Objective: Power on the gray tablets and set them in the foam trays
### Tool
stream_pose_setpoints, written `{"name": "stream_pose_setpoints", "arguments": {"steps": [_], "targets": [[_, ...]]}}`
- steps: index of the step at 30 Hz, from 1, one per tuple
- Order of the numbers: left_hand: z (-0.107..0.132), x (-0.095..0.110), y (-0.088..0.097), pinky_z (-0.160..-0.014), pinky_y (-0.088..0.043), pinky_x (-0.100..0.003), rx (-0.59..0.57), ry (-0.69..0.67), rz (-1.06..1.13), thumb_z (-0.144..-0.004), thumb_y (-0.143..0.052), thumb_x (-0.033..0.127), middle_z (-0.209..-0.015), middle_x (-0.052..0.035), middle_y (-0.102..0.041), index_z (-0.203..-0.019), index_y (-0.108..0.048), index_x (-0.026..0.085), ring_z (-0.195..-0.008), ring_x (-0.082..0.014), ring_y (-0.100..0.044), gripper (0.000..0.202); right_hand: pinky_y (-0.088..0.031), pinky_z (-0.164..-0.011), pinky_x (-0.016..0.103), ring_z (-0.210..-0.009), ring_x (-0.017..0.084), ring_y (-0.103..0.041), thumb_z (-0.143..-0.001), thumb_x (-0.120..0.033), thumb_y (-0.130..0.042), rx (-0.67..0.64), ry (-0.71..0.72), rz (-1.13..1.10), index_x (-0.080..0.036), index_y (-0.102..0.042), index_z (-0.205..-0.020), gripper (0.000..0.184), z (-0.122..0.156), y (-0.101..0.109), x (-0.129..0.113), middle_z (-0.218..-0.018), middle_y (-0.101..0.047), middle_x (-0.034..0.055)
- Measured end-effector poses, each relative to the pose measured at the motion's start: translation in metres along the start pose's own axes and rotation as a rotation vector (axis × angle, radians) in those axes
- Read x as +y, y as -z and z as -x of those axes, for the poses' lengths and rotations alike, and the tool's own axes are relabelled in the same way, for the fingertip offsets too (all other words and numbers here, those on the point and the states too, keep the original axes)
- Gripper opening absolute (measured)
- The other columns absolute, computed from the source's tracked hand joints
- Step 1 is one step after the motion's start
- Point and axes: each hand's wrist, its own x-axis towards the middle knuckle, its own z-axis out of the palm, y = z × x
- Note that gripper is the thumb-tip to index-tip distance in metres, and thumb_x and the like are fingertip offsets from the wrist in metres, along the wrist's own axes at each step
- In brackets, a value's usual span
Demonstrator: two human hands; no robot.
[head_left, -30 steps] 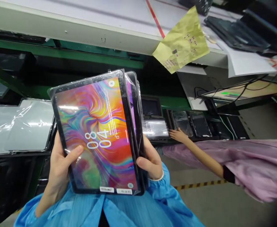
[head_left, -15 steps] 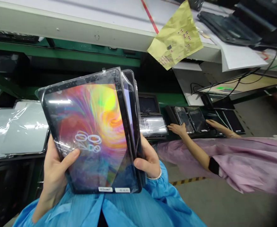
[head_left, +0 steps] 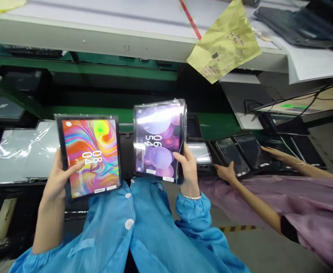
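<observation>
My left hand (head_left: 60,176) grips a tablet with a swirling multicolour screen (head_left: 91,153) by its left edge, thumb on the glass. Clear plastic film covers this tablet, and two small white labels sit along its lower edge. To the right, my right hand (head_left: 187,167) is closed on a tablet with a purple bubble screen (head_left: 157,142), also in film, its thumb over the front. Behind that one, at its right side, shows the edge of at least one more tablet. Both screens are lit and face me, with a gap between them.
Film-wrapped pale tablets (head_left: 21,151) lie at the left. A co-worker's hands (head_left: 226,172) touch dark tablets (head_left: 231,155) on the right. Above, a yellow sheet (head_left: 225,43) hangs over the white shelf edge (head_left: 98,41). Cables (head_left: 297,96) cross a monitor at far right.
The tablets, held together before, are now apart: the multicolour one in my left hand, the purple one in my right. Both now appear farther from the camera.
</observation>
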Motion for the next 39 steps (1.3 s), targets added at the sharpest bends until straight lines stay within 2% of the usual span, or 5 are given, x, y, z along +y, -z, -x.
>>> {"name": "stream_pose_setpoints", "arguments": {"steps": [5, 15, 22, 29, 39], "targets": [[-0.046, -0.063, 0.033, -0.061, -0.064, -0.033, 0.040, 0.228, -0.083, -0.045, -0.097, 0.022, -0.088, -0.0004, -0.077, -0.107, -0.057, 0.024, -0.067, -0.0242, -0.075, 0.073, -0.050, -0.063, 0.027, -0.071, 0.017, -0.065, -0.069, -0.042, -0.073, 0.085, -0.181, 0.011, -0.019, -0.074, -0.090, 0.031, -0.043, 0.015, 0.080, -0.077, -0.072, -0.0012], [-0.110, -0.158, -0.008, -0.109, -0.052, -0.051, -0.120, 0.030, -0.414, -0.062, -0.088, 0.043, -0.125, -0.0169, -0.071, -0.125, -0.058, 0.016, -0.128, -0.0388, -0.065, 0.075, -0.061, -0.086, 0.040, -0.097, 0.021, -0.072, -0.099, -0.043, -0.068, -0.128, -0.157, 0.193, -0.016, -0.070, -0.114, 0.031, -0.075, -0.010, 0.187, -0.114, -0.073, 0.0064], [-0.115, -0.169, 0.016, -0.126, -0.033, -0.050, -0.100, -0.256, -0.907, -0.085, -0.059, 0.035, -0.156, -0.0213, -0.046, -0.132, -0.063, 0.013, -0.153, -0.0348, -0.039, 0.052, -0.035, -0.124, 0.060, -0.147, 0.032, -0.047, -0.097, -0.034, -0.071, -0.126, 0.090, 0.491, -0.019, -0.068, -0.129, 0.036, -0.081, 0.010, 0.201, -0.151, -0.058, 0.0122], [-0.100, -0.190, 0.032, -0.092, -0.051, -0.066, -0.037, -0.325, -1.369, -0.086, -0.040, 0.053, -0.103, -0.0354, -0.063, -0.129, -0.057, -0.018, -0.104, -0.0511, -0.065, 0.084, -0.047, -0.114, 0.059, -0.133, 0.031, -0.058, -0.098, -0.031, -0.070, 0.077, 0.014, 0.764, -0.019, -0.063, -0.133, 0.038, -0.036, 0.029, 0.211, -0.141, -0.062, 0.0119], [-0.125, -0.198, 0.019, -0.078, -0.053, -0.060, -0.022, -0.385, -1.616, -0.086, -0.038, 0.050, -0.101, -0.0434, -0.064, -0.137, -0.042, -0.028, -0.096, -0.0527, -0.068, 0.093, -0.052, -0.109, 0.050, -0.122, 0.025, -0.064, -0.097, -0.027, -0.070, 0.265, -0.007, 0.644, -0.019, -0.069, -0.120, 0.025, -0.045, 0.031, 0.177, -0.127, -0.069, 0.0080]]}}
